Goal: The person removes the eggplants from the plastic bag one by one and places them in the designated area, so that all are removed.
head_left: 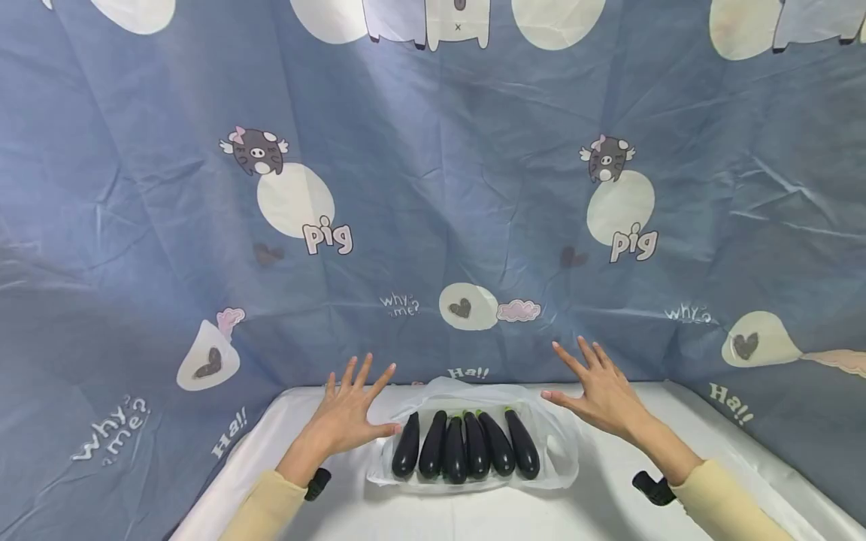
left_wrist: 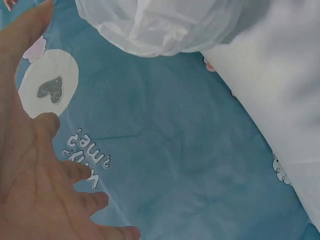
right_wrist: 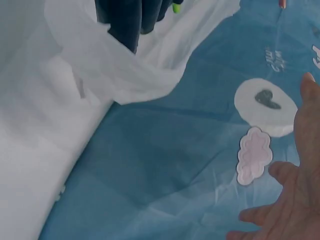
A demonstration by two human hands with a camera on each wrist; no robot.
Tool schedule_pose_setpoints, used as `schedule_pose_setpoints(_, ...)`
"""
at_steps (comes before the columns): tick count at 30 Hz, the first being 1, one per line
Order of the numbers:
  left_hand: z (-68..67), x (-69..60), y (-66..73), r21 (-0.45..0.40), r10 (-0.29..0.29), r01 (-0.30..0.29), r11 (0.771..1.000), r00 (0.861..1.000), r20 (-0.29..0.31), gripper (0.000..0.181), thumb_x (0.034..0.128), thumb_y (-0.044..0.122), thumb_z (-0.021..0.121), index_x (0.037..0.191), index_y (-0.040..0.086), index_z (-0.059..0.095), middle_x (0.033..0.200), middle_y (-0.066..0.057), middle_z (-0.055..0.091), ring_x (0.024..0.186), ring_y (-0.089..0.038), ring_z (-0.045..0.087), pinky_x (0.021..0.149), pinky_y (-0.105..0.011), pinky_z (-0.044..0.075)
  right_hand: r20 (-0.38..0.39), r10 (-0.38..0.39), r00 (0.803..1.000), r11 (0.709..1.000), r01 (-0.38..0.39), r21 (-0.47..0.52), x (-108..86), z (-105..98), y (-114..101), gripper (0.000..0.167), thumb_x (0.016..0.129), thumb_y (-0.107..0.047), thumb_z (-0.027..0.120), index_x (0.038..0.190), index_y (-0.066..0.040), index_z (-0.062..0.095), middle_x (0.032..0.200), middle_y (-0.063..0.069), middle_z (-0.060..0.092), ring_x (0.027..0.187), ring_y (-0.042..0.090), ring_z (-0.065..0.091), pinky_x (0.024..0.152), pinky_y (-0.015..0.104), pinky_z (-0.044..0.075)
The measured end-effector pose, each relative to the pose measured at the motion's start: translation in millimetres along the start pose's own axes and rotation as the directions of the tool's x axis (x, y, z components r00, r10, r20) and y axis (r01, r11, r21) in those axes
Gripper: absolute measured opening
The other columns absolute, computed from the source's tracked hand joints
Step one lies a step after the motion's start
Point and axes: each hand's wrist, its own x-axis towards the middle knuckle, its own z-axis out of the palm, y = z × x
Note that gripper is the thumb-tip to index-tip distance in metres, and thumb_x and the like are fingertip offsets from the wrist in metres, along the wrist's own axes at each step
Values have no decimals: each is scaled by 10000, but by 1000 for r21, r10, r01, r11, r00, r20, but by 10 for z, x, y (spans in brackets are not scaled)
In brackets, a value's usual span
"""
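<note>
Several dark eggplants (head_left: pixel 456 451) lie side by side in a row, some with green stem ends pointing away from me. Under and around them spreads a white plastic bag (head_left: pixel 558 451), its edges loose and crumpled. My left hand (head_left: pixel 345 417) hovers at the left of the bag with fingers spread, holding nothing. On the other side my right hand (head_left: pixel 602 398) is raised too, fingers splayed and nothing in it. In the right wrist view dark eggplants (right_wrist: pixel 122 22) show inside the bag; the left wrist view shows only the bag (left_wrist: pixel 160 27) near the left hand.
The bag rests on a white-covered table (head_left: pixel 473 515). Behind it and along both sides hangs a blue printed cloth (head_left: pixel 433 188) with pig drawings and lettering. Black straps (head_left: pixel 654 488) sit at both wrists, by the yellow sleeves (head_left: pixel 724 500).
</note>
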Motion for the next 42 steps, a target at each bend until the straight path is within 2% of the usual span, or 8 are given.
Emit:
schedule_pose_setpoints(6,26,-81,28,3,27,-27,1000,999,29,991,728,849,438,1539,389,104,1627,-124,36,1491,-394,17,1122,-730,109,-58,-19,998,1000,20,23,-41,79,-65,882,774,-722,576,1514,-318,317,1530,238,319,1361,506,324,950,746,368)
schedule_pose_setpoints(10,65,-154,28,-35,32,-30,999,997,66,945,758,795,488,1538,359,184,1619,-145,114,1479,-416,106,1118,-719,165,-110,-21,994,996,30,79,-106,157,-102,845,782,-680,611,1497,-308,357,1488,212,393,1292,476,431,863,708,449)
schedule_pose_setpoints(17,160,-225,40,-96,21,-7,995,990,140,910,784,741,531,1539,346,209,1610,-142,176,1453,-429,207,1100,-709,224,-110,13,994,988,5,155,-227,300,-173,793,811,-637,615,1467,-236,419,1452,209,436,1250,469,482,815,687,483)
schedule_pose_setpoints(25,299,-352,29,-149,10,8,989,992,123,874,822,641,591,1541,374,174,1549,-185,318,1359,-463,375,1060,-661,343,-120,31,992,974,-3,226,-386,440,-264,746,819,-591,641,1442,-226,453,1356,153,520,1191,397,540,817,624,514)
schedule_pose_setpoints(28,343,-413,35,-180,34,-21,983,997,71,852,844,570,619,1542,372,173,1512,-194,378,1299,-460,452,995,-642,420,-110,45,993,965,-15,261,-454,492,-311,736,823,-570,651,1433,-203,466,1298,119,560,1150,362,567,852,591,513)
schedule_pose_setpoints(33,389,-478,39,-190,82,-83,978,997,-11,831,855,507,643,1541,360,198,1456,-186,455,1230,-430,528,881,-609,498,-83,83,993,948,-53,314,-540,562,-369,718,817,-575,653,1409,-199,497,1204,89,605,990,268,620,781,453,544)
schedule_pose_setpoints(36,405,-490,34,-193,106,-103,976,994,5,819,861,501,638,1537,386,190,1472,-169,441,1231,-422,530,879,-597,503,-71,103,992,936,-72,343,-579,599,-387,701,812,-559,669,1398,-211,508,1158,82,621,926,215,628,721,371,535)
schedule_pose_setpoints(42,442,-492,36,-203,150,-128,971,984,96,765,878,494,616,1526,407,218,1505,-180,393,1174,-441,562,817,-578,530,-83,103,991,935,-68,348,-651,654,-409,664,818,-502,693,1379,-186,530,1073,29,629,875,145,599,641,251,490)
